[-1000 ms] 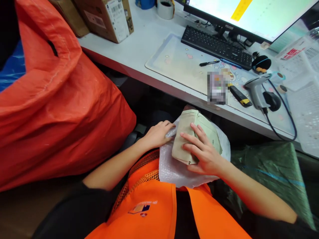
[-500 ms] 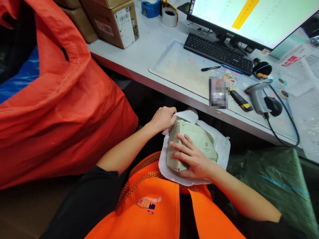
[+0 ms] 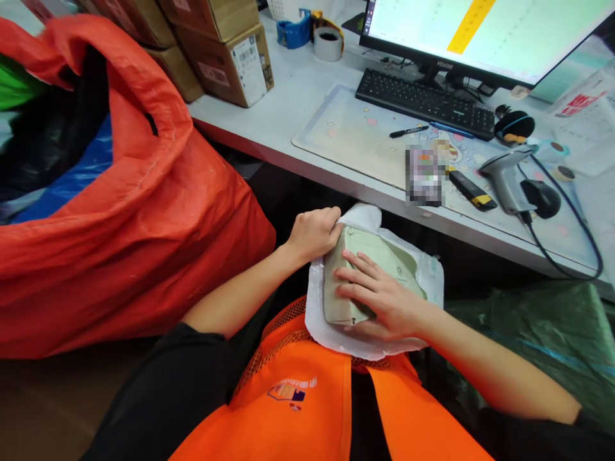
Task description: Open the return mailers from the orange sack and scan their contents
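On my lap lies a white padded mailer (image 3: 319,320), torn open, with a pale green box (image 3: 339,282) showing inside it. The fingers of my left hand (image 3: 314,234) are curled closed on the mailer's torn edge, at the box's far left corner. My right hand (image 3: 379,294) rests over the box with its fingers spread and flat, the fingertips near the left edge of the top. Small dark print on the box is partly covered by that hand.
A large red sack (image 3: 206,218) with bagged items stands at left. Brown cartons (image 3: 211,70), tape rolls (image 3: 328,43), a keyboard (image 3: 423,102), a box cutter (image 3: 471,190) and a barcode scanner (image 3: 509,179) are on the desk (image 3: 269,134). A green wrapped bundle (image 3: 552,333) lies at right.
The view has shifted slightly, showing more of the sack's opening and the cartons. Both hands keep nearly the same places on the mailer and box; the right has slid slightly rightward.
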Demonstrator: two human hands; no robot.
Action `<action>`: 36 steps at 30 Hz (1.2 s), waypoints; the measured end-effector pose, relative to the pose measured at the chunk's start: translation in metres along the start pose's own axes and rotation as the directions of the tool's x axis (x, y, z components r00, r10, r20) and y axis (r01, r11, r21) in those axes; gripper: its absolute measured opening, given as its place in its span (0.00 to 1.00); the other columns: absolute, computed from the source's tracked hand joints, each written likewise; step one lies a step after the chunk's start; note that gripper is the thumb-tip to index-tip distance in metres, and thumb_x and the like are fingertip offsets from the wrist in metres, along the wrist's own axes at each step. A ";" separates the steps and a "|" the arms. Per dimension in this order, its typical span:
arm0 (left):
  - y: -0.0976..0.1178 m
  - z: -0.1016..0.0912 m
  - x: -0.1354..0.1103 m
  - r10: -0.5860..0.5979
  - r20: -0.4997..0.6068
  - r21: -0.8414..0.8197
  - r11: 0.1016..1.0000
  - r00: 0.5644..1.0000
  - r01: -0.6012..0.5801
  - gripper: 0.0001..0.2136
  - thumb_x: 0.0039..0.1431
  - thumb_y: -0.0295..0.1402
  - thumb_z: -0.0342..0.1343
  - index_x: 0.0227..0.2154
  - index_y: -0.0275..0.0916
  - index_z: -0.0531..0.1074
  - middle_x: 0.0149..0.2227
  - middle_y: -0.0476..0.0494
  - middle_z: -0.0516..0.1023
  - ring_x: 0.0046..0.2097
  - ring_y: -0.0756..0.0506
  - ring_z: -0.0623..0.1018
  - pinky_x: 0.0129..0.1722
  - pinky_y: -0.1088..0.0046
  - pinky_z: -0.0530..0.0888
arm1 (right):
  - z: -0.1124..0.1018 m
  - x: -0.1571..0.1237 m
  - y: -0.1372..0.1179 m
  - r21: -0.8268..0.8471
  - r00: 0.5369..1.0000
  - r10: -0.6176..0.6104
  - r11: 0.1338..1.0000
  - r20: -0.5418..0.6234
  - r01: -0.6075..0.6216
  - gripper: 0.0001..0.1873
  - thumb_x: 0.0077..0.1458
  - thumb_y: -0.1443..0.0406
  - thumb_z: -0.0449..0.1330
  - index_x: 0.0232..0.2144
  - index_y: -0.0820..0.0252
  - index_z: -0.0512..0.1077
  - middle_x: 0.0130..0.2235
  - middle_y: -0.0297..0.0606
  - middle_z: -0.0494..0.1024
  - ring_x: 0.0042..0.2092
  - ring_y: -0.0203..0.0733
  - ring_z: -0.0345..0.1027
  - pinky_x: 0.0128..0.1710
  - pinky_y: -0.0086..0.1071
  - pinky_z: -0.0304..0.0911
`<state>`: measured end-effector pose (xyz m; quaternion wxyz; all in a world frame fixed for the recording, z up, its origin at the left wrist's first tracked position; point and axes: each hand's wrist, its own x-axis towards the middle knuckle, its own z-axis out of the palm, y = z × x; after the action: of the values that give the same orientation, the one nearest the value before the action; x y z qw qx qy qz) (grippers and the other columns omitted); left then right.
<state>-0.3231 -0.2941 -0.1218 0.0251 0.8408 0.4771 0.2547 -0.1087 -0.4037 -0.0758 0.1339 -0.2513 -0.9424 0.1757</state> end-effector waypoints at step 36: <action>-0.038 0.022 -0.040 -0.162 0.458 -0.141 0.958 0.874 0.251 0.18 0.71 0.51 0.55 0.46 0.40 0.77 0.42 0.41 0.86 0.44 0.37 0.85 0.38 0.67 0.72 | 0.042 0.011 0.027 0.017 0.992 0.114 0.993 -0.050 -0.113 0.25 0.66 0.52 0.64 0.57 0.62 0.71 0.64 0.54 0.72 0.76 0.65 0.46 0.73 0.66 0.52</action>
<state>-0.3598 -0.3012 -0.1678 0.2425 0.8138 0.5187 0.0991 -0.1212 -0.3872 -0.1222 0.1496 -0.3079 -0.9215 0.1834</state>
